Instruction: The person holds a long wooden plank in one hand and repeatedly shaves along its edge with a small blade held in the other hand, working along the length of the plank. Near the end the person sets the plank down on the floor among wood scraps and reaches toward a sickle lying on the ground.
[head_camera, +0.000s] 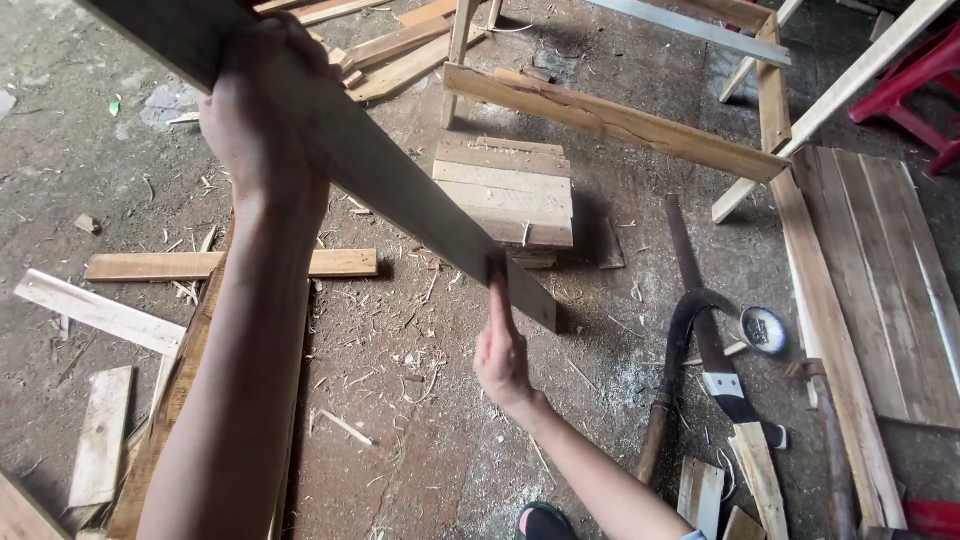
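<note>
My left hand (255, 110) grips a long grey weathered plank (400, 190) near its upper end and holds it up at a slant, running from the top left down toward the centre. My right hand (502, 345) is raised below the plank's lower end, fingers together and pointing up, fingertips touching the underside of the board near its end. A low stack of short boards (505, 190) lies on the ground just behind the plank's lower end.
Loose planks (230, 264) and offcuts lie across the dusty concrete floor on the left. A wooden frame (620, 120) stands at the back. Flat boards (880, 290) lie at right, beside a curved dark tool (700, 340), a small round dish (765, 330) and a red stool (920, 80).
</note>
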